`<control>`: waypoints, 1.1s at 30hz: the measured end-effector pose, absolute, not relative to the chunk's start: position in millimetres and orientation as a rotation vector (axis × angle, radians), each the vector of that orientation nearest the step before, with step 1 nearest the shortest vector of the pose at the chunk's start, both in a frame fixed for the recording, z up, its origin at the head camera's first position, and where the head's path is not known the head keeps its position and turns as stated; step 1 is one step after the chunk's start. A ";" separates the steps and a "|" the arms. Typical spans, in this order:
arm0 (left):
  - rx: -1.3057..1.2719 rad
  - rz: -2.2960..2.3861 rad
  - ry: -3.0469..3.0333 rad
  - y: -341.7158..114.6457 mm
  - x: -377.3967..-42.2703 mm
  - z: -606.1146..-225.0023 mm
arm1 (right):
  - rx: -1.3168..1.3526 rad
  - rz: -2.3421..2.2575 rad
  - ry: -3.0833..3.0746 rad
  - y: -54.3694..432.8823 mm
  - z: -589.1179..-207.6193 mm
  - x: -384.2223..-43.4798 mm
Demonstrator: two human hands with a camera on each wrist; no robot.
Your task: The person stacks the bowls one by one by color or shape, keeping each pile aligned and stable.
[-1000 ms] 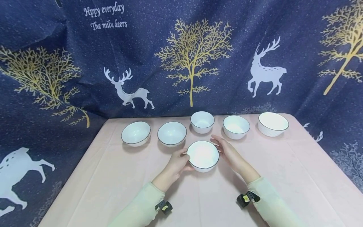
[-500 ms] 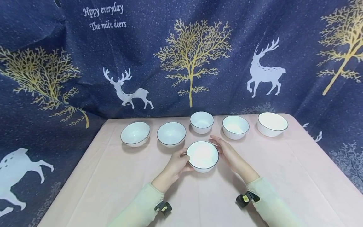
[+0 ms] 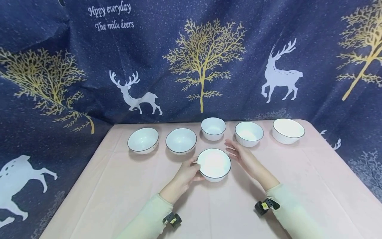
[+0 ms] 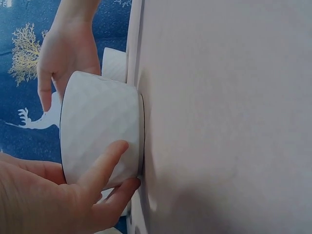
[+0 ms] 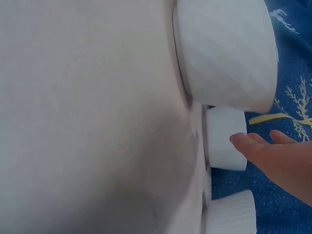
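Observation:
A white bowl with a dark rim and a faceted outer wall [image 3: 214, 163] is at the middle of the table. My left hand [image 3: 185, 172] grips its left side, thumb at the rim and fingers along the outer wall, as the left wrist view shows on the bowl [image 4: 100, 126]. To the bowl's right is my right hand [image 3: 243, 157], fingers loosely extended and holding nothing. In the right wrist view a gap shows between the right hand [image 5: 278, 156] and the faceted bowl [image 5: 226, 53].
Along the far side of the pink-covered table [image 3: 125, 199] stand several more white bowls, among them a shallow left one [image 3: 143, 141], a small middle one [image 3: 213, 128] and a ribbed one [image 3: 249, 133]. A far-right bowl [image 3: 287, 131] is near the corner. Behind hangs a blue cloth [image 3: 143, 59].
My right hand has drawn away from the bowl's right side, moving a little to the right, its fingers more spread. The left hand and the bowl have stayed in place.

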State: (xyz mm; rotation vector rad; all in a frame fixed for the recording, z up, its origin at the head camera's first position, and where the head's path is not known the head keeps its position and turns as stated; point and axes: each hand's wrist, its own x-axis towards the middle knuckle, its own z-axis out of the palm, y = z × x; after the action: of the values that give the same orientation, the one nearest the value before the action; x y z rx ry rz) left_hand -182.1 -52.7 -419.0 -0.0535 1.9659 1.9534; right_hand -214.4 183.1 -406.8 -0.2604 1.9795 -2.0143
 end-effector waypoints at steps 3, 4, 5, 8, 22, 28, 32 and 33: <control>-0.052 1.949 1.970 -53.2 -181.2 -418.5 | -0.289 -2.023 1.981 187.5 -403.8 -215.5; -0.052 1.948 1.972 -53.4 -180.7 -418.4 | -0.300 -2.024 1.980 189.2 -402.7 -215.8; -0.049 1.949 1.972 -53.7 -180.3 -418.3 | -0.307 -2.028 1.980 190.9 -401.5 -216.3; -0.047 1.953 1.973 -54.0 -179.2 -417.0 | -0.340 -2.029 1.994 195.9 -397.5 -217.7; -0.068 1.982 1.939 -53.1 -179.7 -420.2 | -0.429 -2.033 2.108 227.3 -379.5 -229.2; -0.071 1.980 1.943 -53.2 -178.9 -419.2 | -0.463 -2.013 2.154 240.7 -370.1 -233.1; -0.064 1.976 1.940 -53.4 -178.0 -418.6 | -0.478 -2.036 2.137 250.8 -364.1 -234.3; -0.063 1.976 1.939 -53.5 -177.8 -418.5 | -0.483 -2.039 2.131 253.4 -362.8 -234.7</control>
State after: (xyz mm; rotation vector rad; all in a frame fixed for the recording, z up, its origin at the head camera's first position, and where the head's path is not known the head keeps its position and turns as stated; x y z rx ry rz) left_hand -177.8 -53.5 -418.5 -0.0628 1.9388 1.9765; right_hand -234.7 253.4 -362.8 -0.4826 2.1310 -2.0389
